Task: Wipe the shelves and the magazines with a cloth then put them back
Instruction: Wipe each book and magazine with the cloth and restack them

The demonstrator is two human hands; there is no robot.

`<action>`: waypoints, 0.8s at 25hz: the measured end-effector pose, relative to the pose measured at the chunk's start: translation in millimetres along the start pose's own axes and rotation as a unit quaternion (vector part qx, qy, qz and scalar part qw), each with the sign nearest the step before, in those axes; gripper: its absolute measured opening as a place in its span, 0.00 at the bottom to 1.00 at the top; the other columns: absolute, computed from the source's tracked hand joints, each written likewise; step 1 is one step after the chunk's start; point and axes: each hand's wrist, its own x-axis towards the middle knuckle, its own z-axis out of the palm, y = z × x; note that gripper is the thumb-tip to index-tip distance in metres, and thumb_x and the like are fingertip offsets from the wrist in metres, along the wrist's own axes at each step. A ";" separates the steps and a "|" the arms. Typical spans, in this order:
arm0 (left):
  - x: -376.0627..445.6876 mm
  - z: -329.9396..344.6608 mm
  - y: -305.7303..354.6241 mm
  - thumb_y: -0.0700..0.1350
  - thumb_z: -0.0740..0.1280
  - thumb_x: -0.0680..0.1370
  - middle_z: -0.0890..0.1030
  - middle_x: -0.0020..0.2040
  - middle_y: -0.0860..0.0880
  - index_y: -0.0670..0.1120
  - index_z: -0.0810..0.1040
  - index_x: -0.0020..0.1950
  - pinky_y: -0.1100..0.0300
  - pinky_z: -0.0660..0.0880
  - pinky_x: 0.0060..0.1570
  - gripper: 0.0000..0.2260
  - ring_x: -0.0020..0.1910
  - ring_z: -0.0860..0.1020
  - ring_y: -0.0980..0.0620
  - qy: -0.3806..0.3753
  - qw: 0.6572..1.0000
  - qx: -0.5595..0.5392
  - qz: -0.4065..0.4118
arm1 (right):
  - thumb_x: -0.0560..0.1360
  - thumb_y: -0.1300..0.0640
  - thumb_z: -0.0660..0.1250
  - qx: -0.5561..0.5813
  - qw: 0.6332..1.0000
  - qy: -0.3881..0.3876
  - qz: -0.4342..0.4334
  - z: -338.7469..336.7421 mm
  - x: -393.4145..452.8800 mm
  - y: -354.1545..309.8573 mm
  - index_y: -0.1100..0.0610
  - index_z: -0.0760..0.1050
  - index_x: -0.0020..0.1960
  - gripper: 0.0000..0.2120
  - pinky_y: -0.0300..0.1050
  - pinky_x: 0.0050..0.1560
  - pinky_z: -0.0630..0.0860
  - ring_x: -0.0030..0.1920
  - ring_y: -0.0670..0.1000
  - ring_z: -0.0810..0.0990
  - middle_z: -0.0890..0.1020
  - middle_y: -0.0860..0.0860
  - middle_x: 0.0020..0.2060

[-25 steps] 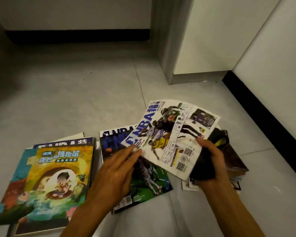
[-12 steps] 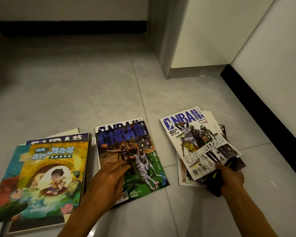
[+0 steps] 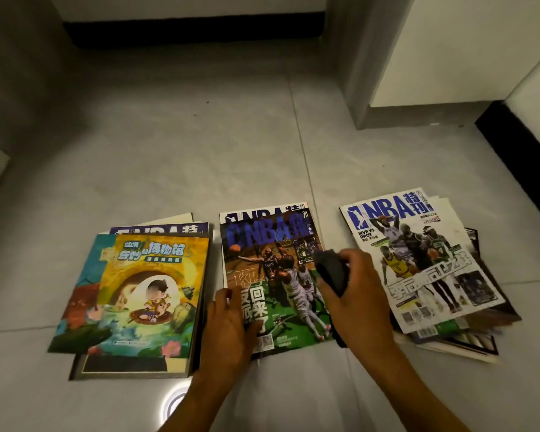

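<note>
I look down on a pale grey tiled floor [image 3: 169, 151] where three loose piles of print lie in a row, a white wall with a black skirting board [image 3: 518, 151] running off to my right. On the left sits a stack topped by a yellow-and-teal illustrated children's book [image 3: 150, 294] with a cartoon child on its cover; a blue-and-white NBA magazine edge [image 3: 159, 229] shows from under its far side. On the right lies an untidy heap of magazines topped by a white NBA magazine with blue lettering and basketball players [image 3: 418, 260], its corners fanned out over darker issues below. Between them, flat on the floor, is a dark NBA magazine with a blue title and a green lower cover [image 3: 272, 275], resting on another issue whose white top edge peeks out beyond it.

My left hand [image 3: 228, 325] rests on the near left corner of that middle magazine, fingers bent with the tips on the cover and the thumb lying across the page; whether it is lifting the edge I cannot tell. My right hand [image 3: 356, 294] is curled tightly around a bunched dark grey cloth [image 3: 332, 271], gripping it over the right side of the same cover, the cloth touching or just above the page. A bright ring of reflected light [image 3: 175, 400] shows on the floor near my left forearm.
</note>
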 end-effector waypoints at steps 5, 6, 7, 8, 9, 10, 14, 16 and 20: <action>2.5 8.5 -17.7 0.59 0.61 0.79 0.45 0.79 0.51 0.52 0.48 0.78 0.61 0.43 0.71 0.34 0.77 0.44 0.50 -0.052 0.995 0.067 0.058 | 0.72 0.46 0.69 -0.258 0.960 -0.100 -0.053 74.1 -8.8 28.0 0.55 0.71 0.66 0.25 0.57 0.60 0.71 0.62 0.61 0.73 0.73 0.57 0.63; 4.5 9.2 -20.6 0.58 0.61 0.79 0.42 0.77 0.52 0.52 0.47 0.78 0.60 0.42 0.72 0.33 0.77 0.41 0.50 -0.063 0.993 0.066 0.070 | 0.76 0.39 0.61 -0.276 0.951 -0.126 -0.061 88.1 -26.6 34.1 0.55 0.70 0.68 0.27 0.60 0.62 0.68 0.65 0.62 0.72 0.73 0.58 0.65; 6.6 9.3 -23.1 0.56 0.62 0.79 0.43 0.76 0.52 0.50 0.49 0.77 0.57 0.44 0.73 0.33 0.76 0.41 0.49 -0.064 0.992 0.062 0.087 | 0.77 0.35 0.53 -0.282 0.943 -0.154 -0.086 96.3 -44.2 41.1 0.55 0.70 0.69 0.31 0.61 0.64 0.66 0.67 0.62 0.71 0.72 0.58 0.67; 7.8 8.2 -24.3 0.53 0.65 0.78 0.46 0.76 0.52 0.48 0.53 0.77 0.54 0.47 0.74 0.32 0.76 0.43 0.48 -0.056 0.991 0.054 0.105 | 0.78 0.34 0.47 -0.286 0.931 -0.177 -0.141 94.8 -52.5 50.4 0.54 0.68 0.71 0.32 0.60 0.65 0.65 0.68 0.60 0.69 0.71 0.57 0.69; 8.0 5.6 -26.3 0.50 0.67 0.77 0.48 0.76 0.52 0.47 0.56 0.76 0.53 0.50 0.74 0.31 0.76 0.45 0.47 -0.054 0.991 0.053 0.114 | 0.79 0.35 0.45 -0.294 0.916 -0.173 -0.209 89.4 -49.6 64.2 0.52 0.67 0.72 0.31 0.61 0.64 0.67 0.70 0.58 0.67 0.69 0.54 0.71; 9.3 2.6 -29.1 0.47 0.68 0.76 0.49 0.76 0.54 0.48 0.59 0.76 0.53 0.52 0.74 0.31 0.76 0.46 0.49 -0.061 0.989 0.054 0.121 | 0.80 0.36 0.43 -0.299 0.907 -0.158 -0.251 81.9 -40.2 76.1 0.50 0.65 0.72 0.29 0.61 0.63 0.70 0.71 0.57 0.66 0.67 0.52 0.72; 24.1 -8.1 -36.0 0.40 0.71 0.73 0.54 0.75 0.59 0.53 0.68 0.72 0.53 0.58 0.74 0.28 0.76 0.55 0.53 -0.103 0.983 0.048 0.148 | 0.80 0.40 0.44 -0.272 0.956 -0.064 -0.090 74.8 -2.3 82.4 0.47 0.63 0.73 0.25 0.64 0.66 0.65 0.72 0.60 0.64 0.66 0.51 0.73; 28.2 -11.3 -35.0 0.41 0.71 0.74 0.58 0.75 0.57 0.53 0.70 0.71 0.53 0.62 0.73 0.26 0.75 0.60 0.53 -0.111 0.983 0.033 0.145 | 0.80 0.41 0.44 -0.275 0.953 -0.053 -0.117 105.2 -35.9 64.7 0.48 0.64 0.72 0.25 0.60 0.68 0.63 0.71 0.59 0.64 0.66 0.51 0.73; 31.8 -12.2 -33.4 0.46 0.68 0.76 0.64 0.74 0.58 0.56 0.73 0.68 0.55 0.68 0.69 0.20 0.72 0.66 0.55 -0.092 0.984 0.027 0.151 | 0.75 0.44 0.54 -0.291 0.898 -0.124 -0.306 101.7 -45.6 68.7 0.50 0.69 0.69 0.24 0.59 0.66 0.69 0.71 0.55 0.63 0.71 0.52 0.70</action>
